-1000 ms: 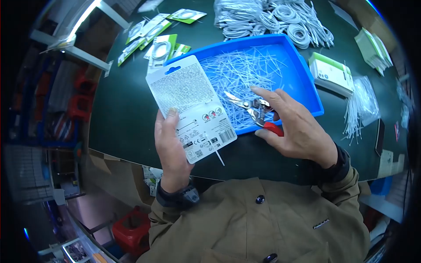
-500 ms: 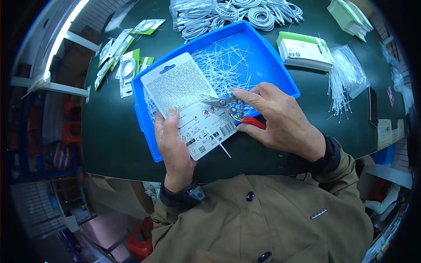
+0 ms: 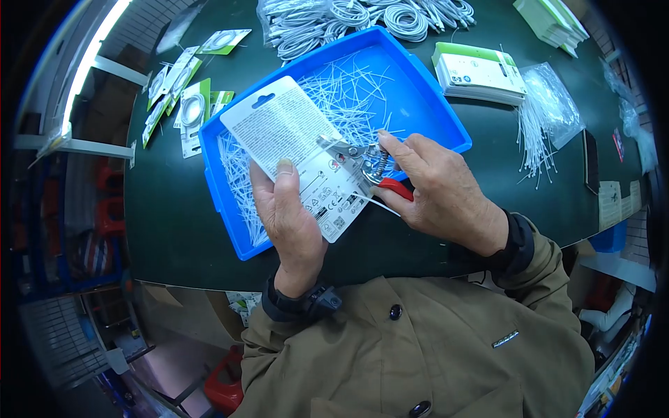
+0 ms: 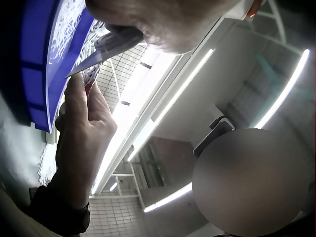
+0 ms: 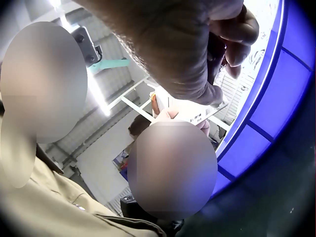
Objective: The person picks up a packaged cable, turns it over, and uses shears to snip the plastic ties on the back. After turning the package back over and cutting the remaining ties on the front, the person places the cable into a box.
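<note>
My left hand [image 3: 293, 216] holds a white hang-tab packaging card [image 3: 279, 125] by its left edge, thumb on the printed back and fingers behind it. A thin white cable tie tail [image 3: 382, 203] sticks out past the card's lower right edge. My right hand [image 3: 449, 191] grips red-handled shears [image 3: 396, 187] with a metal spring. Their blades overlap the card's right side in the head view, with the tail close by the handle. In the right wrist view, the fingers of the right hand [image 5: 173, 54] hide the shears, and the card [image 5: 190, 109] shows beyond them.
Under the card sits a blue tray [image 3: 412, 73] of loose white strips. Grey coiled cables [image 3: 404, 22] lie behind it, packed cables [image 3: 191, 111] to the left. A card stack [image 3: 481, 73], cable ties [image 3: 535, 150] and a plastic bag [image 3: 554, 104] lie to the right.
The shears have moved left from beside the card to over its right side. The left hand has shifted and tilted the card, and the cable tie tail now points toward the right hand.
</note>
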{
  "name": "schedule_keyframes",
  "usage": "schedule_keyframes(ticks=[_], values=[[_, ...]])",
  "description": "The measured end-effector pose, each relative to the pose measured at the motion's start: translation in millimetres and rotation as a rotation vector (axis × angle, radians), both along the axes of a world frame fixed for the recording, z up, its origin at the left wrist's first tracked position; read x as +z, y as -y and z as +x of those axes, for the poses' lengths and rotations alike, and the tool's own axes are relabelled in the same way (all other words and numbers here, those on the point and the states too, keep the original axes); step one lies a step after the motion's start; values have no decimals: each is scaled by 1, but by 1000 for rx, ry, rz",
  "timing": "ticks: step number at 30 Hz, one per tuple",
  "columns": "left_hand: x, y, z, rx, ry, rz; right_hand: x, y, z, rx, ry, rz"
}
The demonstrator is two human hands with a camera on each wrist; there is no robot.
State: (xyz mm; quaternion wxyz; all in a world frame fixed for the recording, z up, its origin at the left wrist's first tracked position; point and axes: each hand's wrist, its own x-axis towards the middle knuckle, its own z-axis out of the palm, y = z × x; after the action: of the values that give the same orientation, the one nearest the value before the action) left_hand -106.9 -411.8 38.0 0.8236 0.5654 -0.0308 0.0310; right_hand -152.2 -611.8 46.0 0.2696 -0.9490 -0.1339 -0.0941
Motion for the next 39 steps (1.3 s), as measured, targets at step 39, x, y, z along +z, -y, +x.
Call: schedule_keyframes(ticks=[39], values=[[-18, 13, 1, -12, -65, 67, -12, -11, -3, 127, -3, 216]])
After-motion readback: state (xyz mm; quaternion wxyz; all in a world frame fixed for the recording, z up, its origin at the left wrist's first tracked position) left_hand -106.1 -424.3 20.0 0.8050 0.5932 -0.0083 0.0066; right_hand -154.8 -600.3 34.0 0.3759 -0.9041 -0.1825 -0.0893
